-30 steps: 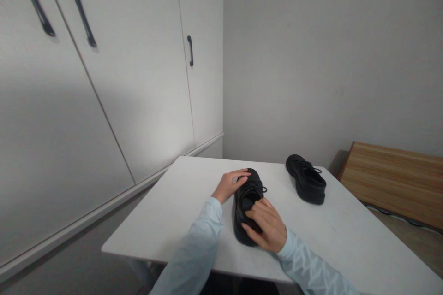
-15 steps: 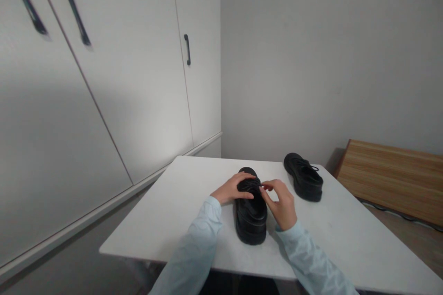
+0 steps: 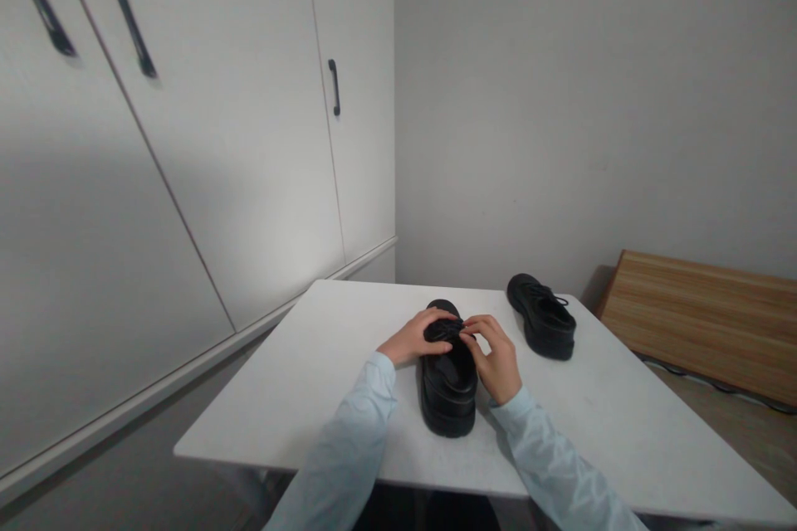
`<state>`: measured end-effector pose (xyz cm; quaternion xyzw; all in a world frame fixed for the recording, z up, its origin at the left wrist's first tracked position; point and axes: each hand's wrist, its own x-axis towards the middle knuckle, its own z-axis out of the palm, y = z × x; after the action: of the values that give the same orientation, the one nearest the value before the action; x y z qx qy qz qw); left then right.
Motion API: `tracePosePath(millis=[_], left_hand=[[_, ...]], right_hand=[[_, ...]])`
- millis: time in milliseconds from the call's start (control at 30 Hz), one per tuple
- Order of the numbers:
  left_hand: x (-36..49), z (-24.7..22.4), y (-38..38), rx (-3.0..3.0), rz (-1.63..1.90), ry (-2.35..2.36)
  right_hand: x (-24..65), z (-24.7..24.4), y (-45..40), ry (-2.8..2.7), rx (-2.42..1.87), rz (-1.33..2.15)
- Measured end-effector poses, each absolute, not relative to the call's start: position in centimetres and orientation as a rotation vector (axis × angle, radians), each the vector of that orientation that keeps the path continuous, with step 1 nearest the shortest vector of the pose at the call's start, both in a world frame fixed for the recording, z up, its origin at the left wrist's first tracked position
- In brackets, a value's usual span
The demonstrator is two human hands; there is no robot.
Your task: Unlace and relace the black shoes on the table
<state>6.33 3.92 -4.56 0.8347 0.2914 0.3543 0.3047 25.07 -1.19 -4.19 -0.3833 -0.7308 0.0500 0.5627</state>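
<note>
A black lace-up shoe stands on the white table, its heel toward me and its toe pointing away. My left hand lies over the shoe's left side, thumb and fingers curved around the laced part. From the right, my right hand pinches at the laces, thumb and fingertips together at the top of the lacing. The lace between those fingertips is thin and partly hidden. A matching black shoe sits farther back on the right, with a lace loop sticking out.
White cabinet doors with dark handles line the left side. A grey wall rises behind the table. To the right is a wood-grain board with a cable along its lower edge.
My right hand has moved slightly left and up, closer over the laces. My left hand stays on the shoe. The whole view has shifted a little.
</note>
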Motion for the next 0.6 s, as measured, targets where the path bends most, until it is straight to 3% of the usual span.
tracePosePath(millis=[300, 600], left_hand=[[6.4, -4.3, 3.7, 2.196, 0.948, 0.757], [6.4, -3.7, 3.3, 2.123, 0.927, 0.798]], right_hand=[[27.5, -3.3, -0.1, -1.109, -0.666, 0.861], [30.0, -2.0, 0.0, -0.841, -0.615, 0.875]])
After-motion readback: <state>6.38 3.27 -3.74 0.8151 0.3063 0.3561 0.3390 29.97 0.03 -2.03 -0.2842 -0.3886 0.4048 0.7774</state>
